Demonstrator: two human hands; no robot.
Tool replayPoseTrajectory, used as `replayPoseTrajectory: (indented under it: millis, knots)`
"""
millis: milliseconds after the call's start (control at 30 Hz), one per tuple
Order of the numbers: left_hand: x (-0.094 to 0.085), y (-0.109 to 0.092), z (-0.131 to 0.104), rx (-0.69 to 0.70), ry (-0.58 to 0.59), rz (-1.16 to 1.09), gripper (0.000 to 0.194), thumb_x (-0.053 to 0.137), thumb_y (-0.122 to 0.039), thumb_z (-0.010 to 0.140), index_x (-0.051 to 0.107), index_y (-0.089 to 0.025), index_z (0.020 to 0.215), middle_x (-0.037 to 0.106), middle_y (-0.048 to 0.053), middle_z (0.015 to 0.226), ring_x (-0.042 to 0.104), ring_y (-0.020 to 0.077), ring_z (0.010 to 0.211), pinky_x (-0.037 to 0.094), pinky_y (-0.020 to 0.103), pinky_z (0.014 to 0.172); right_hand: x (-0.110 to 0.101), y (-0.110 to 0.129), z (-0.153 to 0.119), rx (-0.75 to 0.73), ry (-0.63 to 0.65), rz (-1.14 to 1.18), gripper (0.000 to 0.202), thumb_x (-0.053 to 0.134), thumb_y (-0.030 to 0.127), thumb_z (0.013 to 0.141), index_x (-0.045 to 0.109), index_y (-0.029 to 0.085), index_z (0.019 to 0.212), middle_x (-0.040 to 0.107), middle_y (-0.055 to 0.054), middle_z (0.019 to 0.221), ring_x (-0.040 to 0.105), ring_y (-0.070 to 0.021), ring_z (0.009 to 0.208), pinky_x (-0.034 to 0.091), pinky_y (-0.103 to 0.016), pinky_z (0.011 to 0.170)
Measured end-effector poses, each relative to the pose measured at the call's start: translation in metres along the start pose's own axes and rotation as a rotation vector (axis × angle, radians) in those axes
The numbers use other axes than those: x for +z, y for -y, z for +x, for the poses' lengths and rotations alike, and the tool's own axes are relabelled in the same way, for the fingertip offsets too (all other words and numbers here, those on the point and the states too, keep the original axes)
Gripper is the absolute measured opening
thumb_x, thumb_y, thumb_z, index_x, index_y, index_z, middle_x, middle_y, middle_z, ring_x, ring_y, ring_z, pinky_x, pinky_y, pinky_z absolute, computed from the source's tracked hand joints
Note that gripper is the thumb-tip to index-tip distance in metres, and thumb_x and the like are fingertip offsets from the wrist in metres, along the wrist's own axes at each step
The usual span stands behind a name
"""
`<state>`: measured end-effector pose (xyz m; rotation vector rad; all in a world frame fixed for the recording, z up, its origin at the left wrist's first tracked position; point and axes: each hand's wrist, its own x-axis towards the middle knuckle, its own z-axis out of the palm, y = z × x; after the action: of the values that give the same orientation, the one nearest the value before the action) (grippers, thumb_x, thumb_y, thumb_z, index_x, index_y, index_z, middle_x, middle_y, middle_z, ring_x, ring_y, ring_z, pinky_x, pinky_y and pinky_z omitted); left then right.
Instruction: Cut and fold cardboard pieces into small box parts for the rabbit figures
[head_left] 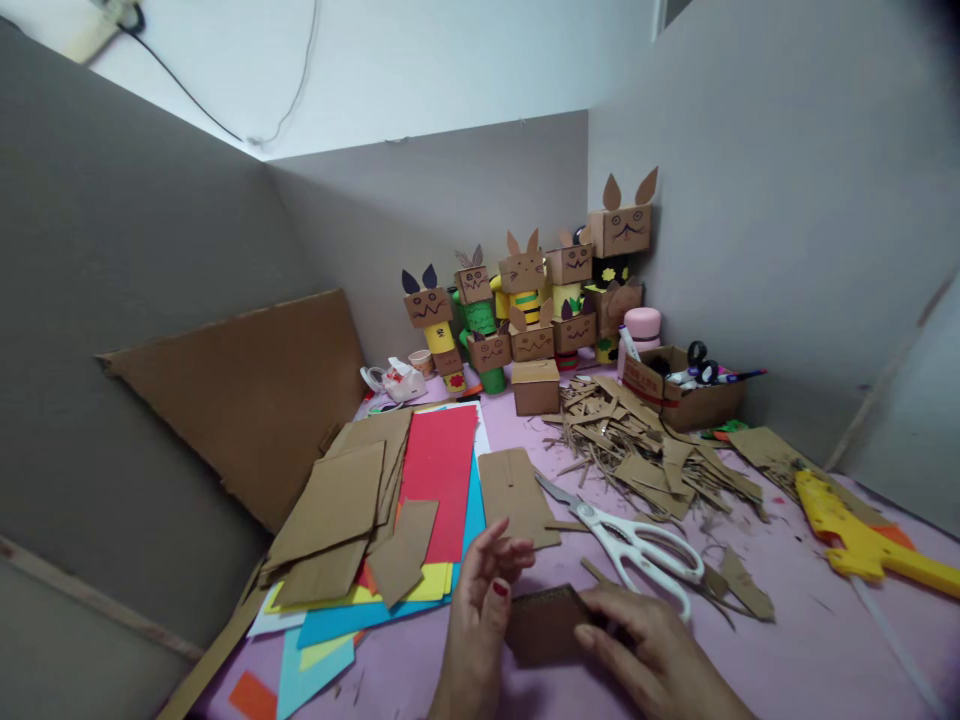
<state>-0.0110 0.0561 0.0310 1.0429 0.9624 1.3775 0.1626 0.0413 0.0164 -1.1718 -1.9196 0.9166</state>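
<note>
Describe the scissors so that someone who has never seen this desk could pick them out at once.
Start at the pink tabletop and find the heap of cardboard scraps towards its right. Just in front of that heap, beyond the right hand, lie the scissors, blades pointing back and left. Their white handles and metal blades set them apart from the brown cardboard around them and the yellow glue gun further right.

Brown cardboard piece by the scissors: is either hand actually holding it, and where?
Both. The right hand presses the brown cardboard piece at its right end; the left hand touches its left edge, fingers loosely spread.
</note>
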Motion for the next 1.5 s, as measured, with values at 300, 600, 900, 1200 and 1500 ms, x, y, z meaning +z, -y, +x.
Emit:
replayPoseTrajectory:
  millis: [300, 600, 900, 1200, 1500]
  knots:
    - [0.012, 0.012, -0.008, -0.064, -0.078, 0.231, 0.026, 0.062, -0.04, 0.076, 0.064, -0.021, 0.095, 0.061, -0.001, 0.061, 0.052, 0.0177, 0.058, 0.04, 0.022, 0.054, 0.0, -0.001, 0.005, 0.098, 0.078, -0.302, 0.015, 0.053, 0.017, 0.081, 0.062, 0.016, 0.068, 0.064, -0.008, 0.078, 0.061, -0.0209, 0.074, 0.046, -0.029, 0.065]
    - [0.012, 0.014, -0.011, -0.081, -0.08, 0.194, 0.024, 0.061, -0.036, 0.077, 0.061, -0.023, 0.097, 0.063, 0.0, 0.072, 0.057, 0.0187, 0.067, 0.044, 0.024, 0.064, 0.013, 0.003, 0.002, 0.094, 0.068, -0.044, 0.064, 0.032, 0.045, 0.084, 0.044, -0.002, 0.125, 0.063, -0.027, 0.108, 0.065, -0.0287, 0.078, 0.051, -0.041, 0.074]
    - [0.023, 0.014, -0.01, -0.054, -0.21, 0.083, 0.046, 0.059, -0.045, 0.076, 0.048, -0.021, 0.114, 0.066, 0.003, 0.09, 0.061, 0.0176, 0.076, 0.046, 0.027, 0.074, 0.046, -0.031, -0.003, 0.057, -0.115, -0.071, 0.064, 0.035, 0.044, 0.082, 0.048, 0.0, 0.127, 0.061, -0.023, 0.12, 0.06, -0.0292, 0.108, 0.048, -0.039, 0.091]
    - [0.024, 0.008, -0.013, -0.054, -0.134, 0.152, 0.039, 0.053, -0.04, 0.081, 0.046, -0.018, 0.112, 0.065, -0.002, 0.07, 0.059, 0.0179, 0.069, 0.044, 0.028, 0.073, 0.022, -0.01, 0.0, 0.022, -0.086, -0.04, 0.043, 0.032, 0.035, 0.092, 0.053, 0.011, 0.121, 0.065, -0.015, 0.118, 0.061, -0.023, 0.107, 0.049, -0.034, 0.089]
    - [0.019, 0.015, -0.012, -0.02, -0.116, 0.189, 0.039, 0.056, -0.046, 0.079, 0.054, -0.019, 0.108, 0.065, 0.0, 0.076, 0.058, 0.0199, 0.084, 0.044, 0.026, 0.077, 0.009, 0.011, 0.009, 0.03, -0.103, 0.051, 0.037, 0.03, 0.036, 0.094, 0.059, 0.022, 0.076, 0.066, -0.001, 0.073, 0.062, -0.0168, 0.075, 0.047, -0.026, 0.072]
